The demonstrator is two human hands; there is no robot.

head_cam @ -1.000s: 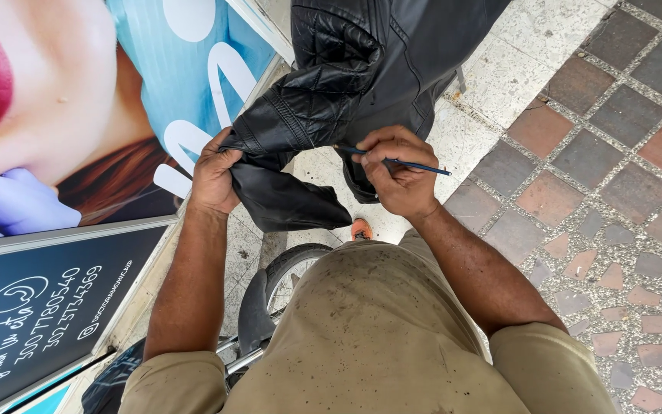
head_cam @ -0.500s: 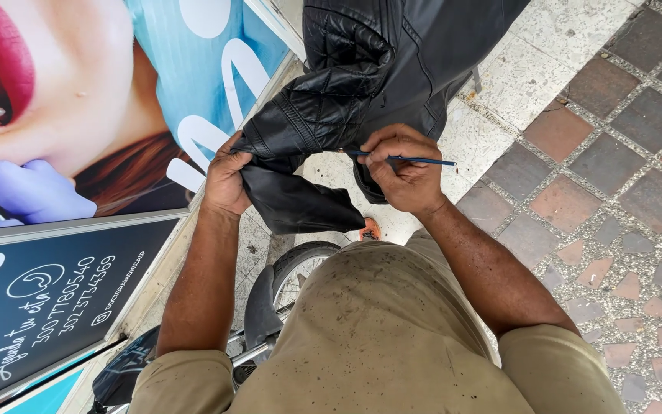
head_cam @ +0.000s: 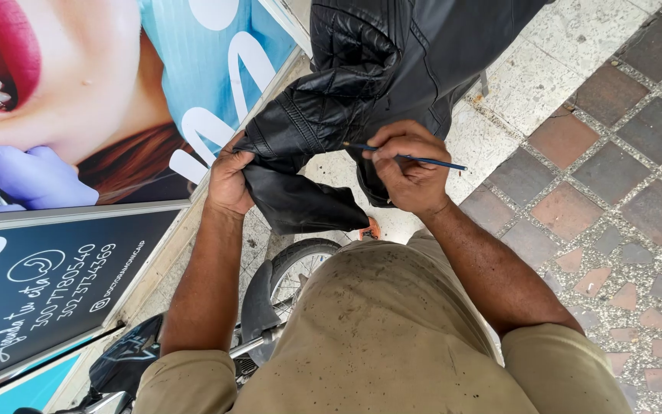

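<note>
A black leather jacket (head_cam: 392,54) hangs in front of me, one sleeve (head_cam: 300,130) bent down toward my chest. My left hand (head_cam: 230,182) pinches the sleeve's cuff end and holds it taut. My right hand (head_cam: 411,165) grips a thin blue paintbrush (head_cam: 423,159) like a pen, its tip pointing left at the leather beside the sleeve. The two hands are close together, with the sleeve's lower flap (head_cam: 300,203) hanging between them.
A large printed poster panel (head_cam: 78,100) and a dark signboard (head_cam: 32,284) stand to my left. A bicycle wheel with a mudguard (head_cam: 289,268) is below the sleeve. Pale concrete slab (head_cam: 568,38) and red-grey brick paving (head_cam: 622,192) lie to the right.
Both hands and the sleeve sit slightly further right and lower in view as my head shifted. The brush stays in my right hand at about the same spot on the leather.
</note>
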